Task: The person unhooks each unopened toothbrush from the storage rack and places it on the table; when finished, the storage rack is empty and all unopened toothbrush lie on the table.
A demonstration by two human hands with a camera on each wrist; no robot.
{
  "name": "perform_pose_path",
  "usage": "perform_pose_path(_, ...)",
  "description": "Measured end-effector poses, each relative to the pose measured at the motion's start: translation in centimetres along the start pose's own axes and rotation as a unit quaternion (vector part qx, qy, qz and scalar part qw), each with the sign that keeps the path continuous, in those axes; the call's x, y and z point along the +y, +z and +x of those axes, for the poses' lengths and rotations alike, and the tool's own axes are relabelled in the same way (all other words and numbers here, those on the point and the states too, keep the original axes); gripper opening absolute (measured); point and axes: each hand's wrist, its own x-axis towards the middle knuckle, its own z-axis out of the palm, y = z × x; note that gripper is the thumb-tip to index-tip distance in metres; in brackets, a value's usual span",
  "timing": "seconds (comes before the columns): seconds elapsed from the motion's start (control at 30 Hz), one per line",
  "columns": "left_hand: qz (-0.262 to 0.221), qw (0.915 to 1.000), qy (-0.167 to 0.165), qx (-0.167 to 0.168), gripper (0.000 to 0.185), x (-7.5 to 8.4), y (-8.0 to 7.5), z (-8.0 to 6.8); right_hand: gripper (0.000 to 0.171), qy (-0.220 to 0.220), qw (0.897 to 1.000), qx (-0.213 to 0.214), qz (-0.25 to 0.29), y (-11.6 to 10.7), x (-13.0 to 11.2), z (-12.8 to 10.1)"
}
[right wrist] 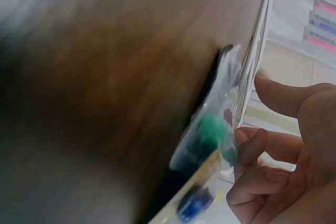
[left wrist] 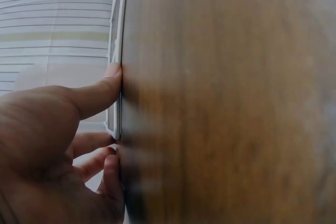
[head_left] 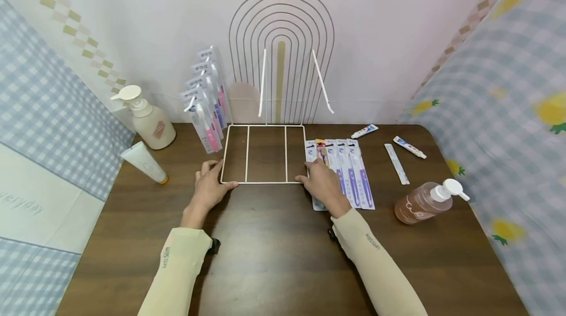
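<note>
A white wire display rack (head_left: 265, 183) stands against the back wall, its flat base on the table. My left hand (head_left: 208, 187) grips the base's front left corner, thumb along the front bar and fingers at the side. At the front right corner my right hand (head_left: 324, 181) holds the base between thumb and fingers. Several packaged toothbrushes (head_left: 208, 129) hang on the rack's left hook; the middle and right hooks (head_left: 322, 82) carry nothing. Beneath and beside my right hand lies a row of packaged toothbrushes (head_left: 353, 173), partly hidden by it.
On the left are a cream pump bottle (head_left: 155, 127) and a white tube (head_left: 145, 161). To the right lie two small toothpaste tubes (head_left: 409, 147), a slim packet (head_left: 396, 163) and a pinkish pump bottle (head_left: 420, 204). Patterned cloth (head_left: 495, 109) borders the table.
</note>
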Motion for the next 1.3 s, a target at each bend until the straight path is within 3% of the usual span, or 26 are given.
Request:
perform_pose_path(0.13, -0.012, 0.9999, 0.002, -0.012, 0.091, -0.2, 0.5, 0.8, 0.076, 0.028, 0.999, -0.026, -0.017, -0.3, -0.1, -0.6)
perform_pose_path(0.27, -0.045, 0.999, 0.009, -0.002, 0.096, -3.5, 1.2, 3.1, 0.084, 0.043, 0.998, -0.037, -0.003, -0.8, 0.3, -1.0)
perform_pose_path(0.33, -0.074, 0.9967, 0.019, 0.026, 0.099, -5.4, 1.2, 4.5, 0.086, 0.043, 0.998, -0.038, 0.006, -1.0, 0.5, -1.0)
perform_pose_path(0.37, -0.084, 0.9954, 0.02, 0.043, 0.099, -5.7, 0.8, 4.8, 0.086, 0.042, 0.998, -0.037, 0.011, -1.1, 0.5, -1.1)
perform_pose_path(0.47, -0.134, 0.9867, 0.017, 0.09, 0.091, -2.8, -2.1, 3.6, 0.084, 0.036, 0.998, -0.028, 0.033, -1.3, 0.5, -1.0)
perform_pose_path(0.6, -0.189, 0.9696, 0.031, 0.152, 0.07, 3.4, -6.2, 0.4, 0.083, 0.035, 0.996, -0.027, 0.077, -1.5, 0.3, -0.7)
perform_pose_path(0.7, -0.216, 0.957, 0.061, 0.184, 0.058, 5.4, -7.2, -0.2, 0.085, 0.052, 0.99, -0.042, 0.126, -1.7, 0.0, -0.7)
perform_pose_path(0.93, -0.277, 0.9293, 0.08, 0.23, 0.03, 5.8, -7.2, 0.6, 0.094, 0.093, 0.967, -0.083, 0.222, -2.0, -1.0, -0.9)
perform_pose_path(1.13, -0.333, 0.9046, 0.084, 0.252, 0.019, 5.7, -7.4, 0.6, 0.093, 0.092, 0.966, -0.085, 0.228, -1.7, -1.2, -0.7)
perform_pose_path(1.3, -0.359, 0.8902, 0.09, 0.266, 0.017, 6.0, -7.5, 0.1, 0.091, 0.086, 0.966, -0.082, 0.229, -1.4, -1.7, -0.3)
